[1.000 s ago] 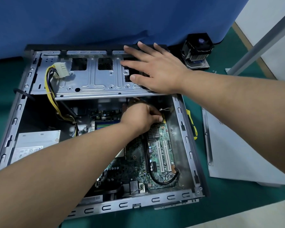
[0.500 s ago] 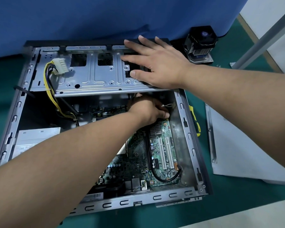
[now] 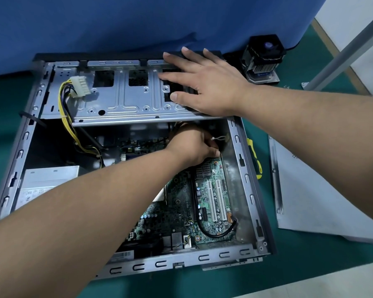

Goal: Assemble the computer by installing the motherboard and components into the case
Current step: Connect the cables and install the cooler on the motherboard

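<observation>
Your left hand [image 3: 194, 147] and right hand [image 3: 209, 87] are both bare: no gloves, rings, watch or wristband. Your two forearms are uncovered along their whole visible length, with no sleeve edge in view. Fingernails on your right hand are short and unpainted.

This looks like a repair or electronics workbench, not a home. The table has a green mat [image 3: 310, 265], and on it lies an open computer case [image 3: 249, 179] with its removed side panel [image 3: 323, 198] beside it, a loose cooler with a fan [image 3: 264, 57] and a yellow-handled screwdriver [image 3: 255, 162] just next to the case. Behind the table hangs a blue cloth [image 3: 138, 24] like a partition, and a metal post [image 3: 349, 46] stands at the right.
</observation>
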The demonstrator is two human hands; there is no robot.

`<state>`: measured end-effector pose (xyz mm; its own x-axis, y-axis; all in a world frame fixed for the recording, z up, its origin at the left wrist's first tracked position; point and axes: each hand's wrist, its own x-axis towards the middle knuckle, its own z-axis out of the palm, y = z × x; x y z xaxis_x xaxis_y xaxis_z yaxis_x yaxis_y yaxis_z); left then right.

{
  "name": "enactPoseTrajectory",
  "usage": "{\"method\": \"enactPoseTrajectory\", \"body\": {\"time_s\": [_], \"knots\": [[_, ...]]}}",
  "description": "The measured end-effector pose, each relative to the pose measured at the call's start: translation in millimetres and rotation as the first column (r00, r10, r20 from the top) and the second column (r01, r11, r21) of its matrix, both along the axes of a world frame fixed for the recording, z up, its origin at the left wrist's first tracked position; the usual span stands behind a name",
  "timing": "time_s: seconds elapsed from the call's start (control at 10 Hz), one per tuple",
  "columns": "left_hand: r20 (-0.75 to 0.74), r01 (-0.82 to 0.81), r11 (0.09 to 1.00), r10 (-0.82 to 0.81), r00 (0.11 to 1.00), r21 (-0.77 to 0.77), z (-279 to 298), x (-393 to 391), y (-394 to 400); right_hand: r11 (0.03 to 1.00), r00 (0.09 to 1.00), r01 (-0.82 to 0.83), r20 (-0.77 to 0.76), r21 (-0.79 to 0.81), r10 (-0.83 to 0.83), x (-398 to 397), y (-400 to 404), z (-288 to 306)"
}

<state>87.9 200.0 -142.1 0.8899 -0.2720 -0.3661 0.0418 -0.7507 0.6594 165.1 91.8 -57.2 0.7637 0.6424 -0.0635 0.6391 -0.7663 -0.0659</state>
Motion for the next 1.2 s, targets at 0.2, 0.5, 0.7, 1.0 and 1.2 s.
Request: {"method": "enactPoseTrajectory", "body": {"time_s": [0.2, 0.5, 0.7, 1.0, 1.2], "knots": [[-0.024, -0.060, 0.997, 0.059, 0.998, -0.045, -1.1, -4.7, 1.3, 1.000, 1.000, 0.001, -0.003, -0.003, -0.001, 1.2, -0.6, -0.3], [-0.035, -0.039, 0.999, 0.038, 0.999, -0.020, -2.0, -1.8, -2.4, 1.000, 1.000, 0.000, 0.005, 0.005, 0.000, 2.4, -0.9, -2.2], [-0.003, -0.013, 1.000, 0.013, 1.000, 0.025, -2.1, -0.4, -5.9, 1.000, 1.000, 0.001, 0.005, 0.006, -0.001, 2.5, -1.0, -2.4], [-0.014, 0.035, 0.998, -0.035, 0.999, 0.042, -1.9, 1.9, -10.2, 1.000, 1.000, -0.002, 0.001, 0.009, 0.002, 3.0, -1.3, -2.5], [-0.038, 0.072, 0.997, -0.070, 0.997, 0.031, -0.3, 2.4, -5.8, 1.000, 1.000, 0.003, 0.002, 0.006, -0.003, 2.3, -1.1, -1.7]]}}
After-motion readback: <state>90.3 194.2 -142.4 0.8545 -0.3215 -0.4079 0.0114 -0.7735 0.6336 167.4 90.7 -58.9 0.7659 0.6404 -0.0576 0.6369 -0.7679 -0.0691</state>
